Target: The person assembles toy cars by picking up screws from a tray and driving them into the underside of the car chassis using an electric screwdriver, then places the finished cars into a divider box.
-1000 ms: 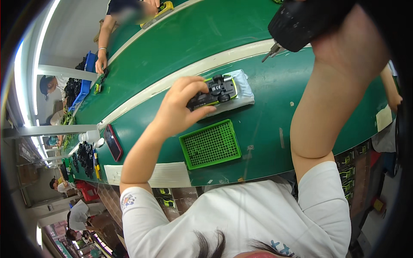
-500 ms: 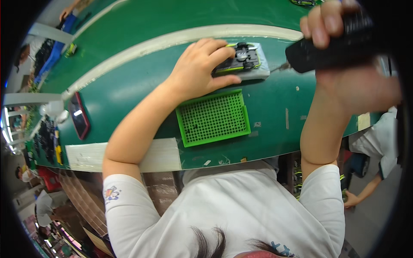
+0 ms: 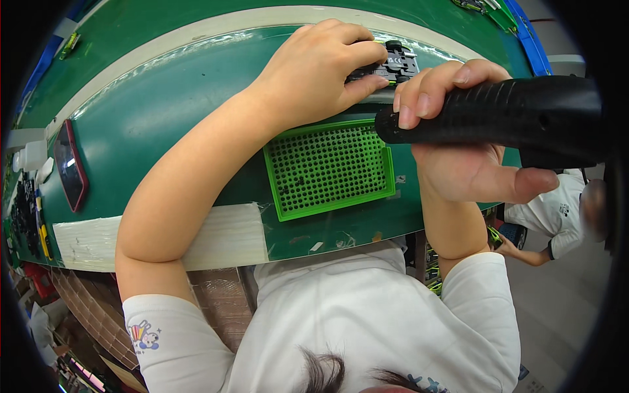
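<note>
My left hand (image 3: 318, 72) grips a toy car (image 3: 401, 62) that lies upside down, its black underside and wheels facing up. My thumb and fingers close around its left part. A black electric screwdriver (image 3: 531, 111) is held in my right hand (image 3: 452, 171), fingers wrapped over the top and thumb below. Its front end is just right of the car and above the corner of a green perforated tray (image 3: 335, 208). The screwdriver's bit is hidden from view. A few small dark bits lie in the tray, too small to name.
A dark phone with a red edge (image 3: 72, 167) lies at the left. A whitish sheet (image 3: 85, 239) is taped along the near table edge. Beyond my hands, a pale curved strip (image 3: 170, 33) crosses the green table. Another person (image 3: 550, 209) sits at the right.
My right hand has brought the screwdriver down and left, close to the car. My left hand still grips the car. The whole view has shifted a little.
</note>
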The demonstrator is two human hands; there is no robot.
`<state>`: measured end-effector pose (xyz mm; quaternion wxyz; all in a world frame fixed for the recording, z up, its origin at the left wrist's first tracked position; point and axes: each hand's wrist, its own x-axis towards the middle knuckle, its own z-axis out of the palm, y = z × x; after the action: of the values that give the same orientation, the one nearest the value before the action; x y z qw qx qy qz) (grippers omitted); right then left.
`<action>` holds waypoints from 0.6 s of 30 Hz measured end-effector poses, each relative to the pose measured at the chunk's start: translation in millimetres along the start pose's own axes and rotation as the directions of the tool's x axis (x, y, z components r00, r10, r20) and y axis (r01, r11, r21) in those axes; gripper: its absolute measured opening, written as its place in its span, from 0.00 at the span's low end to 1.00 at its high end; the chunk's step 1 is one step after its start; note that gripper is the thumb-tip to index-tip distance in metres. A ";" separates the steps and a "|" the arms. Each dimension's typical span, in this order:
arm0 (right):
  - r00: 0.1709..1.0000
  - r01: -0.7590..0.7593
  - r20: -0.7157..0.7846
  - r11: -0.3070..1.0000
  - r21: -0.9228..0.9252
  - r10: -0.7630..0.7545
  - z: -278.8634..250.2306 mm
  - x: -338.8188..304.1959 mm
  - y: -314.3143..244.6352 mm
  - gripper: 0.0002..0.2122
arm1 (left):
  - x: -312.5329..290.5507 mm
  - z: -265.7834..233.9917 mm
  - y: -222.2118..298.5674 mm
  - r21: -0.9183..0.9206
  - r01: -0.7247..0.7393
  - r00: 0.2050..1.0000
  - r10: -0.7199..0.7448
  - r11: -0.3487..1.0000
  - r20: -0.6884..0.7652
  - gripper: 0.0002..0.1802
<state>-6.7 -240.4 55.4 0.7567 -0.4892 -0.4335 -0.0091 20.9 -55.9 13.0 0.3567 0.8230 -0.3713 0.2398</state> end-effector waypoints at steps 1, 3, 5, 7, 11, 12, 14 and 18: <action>1.000 0.016 0.013 1.000 -0.014 -0.016 -0.7 0.5 1.5 0.50 | 0.2 -0.4 -0.4 0.008 -0.011 1.000 0.011 1.000 -0.002 0.17; 1.000 0.025 0.016 1.000 -0.015 -0.025 -1.9 1.9 3.9 0.51 | 0.8 -0.4 -1.0 -0.002 -0.002 1.000 0.002 1.000 0.005 0.17; 0.999 0.035 0.020 0.999 -0.016 -0.035 -2.5 2.2 4.5 0.51 | 0.6 0.3 -0.8 -0.011 0.006 1.000 -0.006 1.000 0.013 0.17; 0.999 0.036 0.038 0.999 -0.021 -0.036 -3.8 2.7 5.2 0.51 | -0.1 0.9 -0.8 -0.001 0.006 1.000 -0.006 1.000 0.001 0.17; 0.991 -0.042 0.125 0.999 -0.019 0.044 -5.1 7.3 -1.3 0.52 | 1.4 0.4 -1.7 -0.009 0.011 1.000 -0.011 1.000 0.004 0.18; 0.995 -0.065 0.078 0.997 -0.031 0.067 -2.8 5.3 -2.1 0.52 | 1.7 0.0 -1.6 -0.002 0.009 1.000 -0.009 1.000 0.006 0.18; 0.995 -0.089 0.030 0.995 -0.043 0.090 -1.7 4.1 -3.0 0.51 | 1.8 -0.3 -1.4 0.004 0.007 1.000 -0.007 1.000 0.007 0.18; 0.989 -0.126 0.079 0.992 -0.018 0.127 -2.0 5.8 -1.7 0.51 | 1.0 -0.6 -1.2 0.004 0.004 1.000 -0.004 1.000 0.005 0.20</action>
<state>-2.5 -240.5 60.3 0.7347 -0.5205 -0.4314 0.0558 22.4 -55.3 13.5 0.3548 0.8250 -0.3701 0.2377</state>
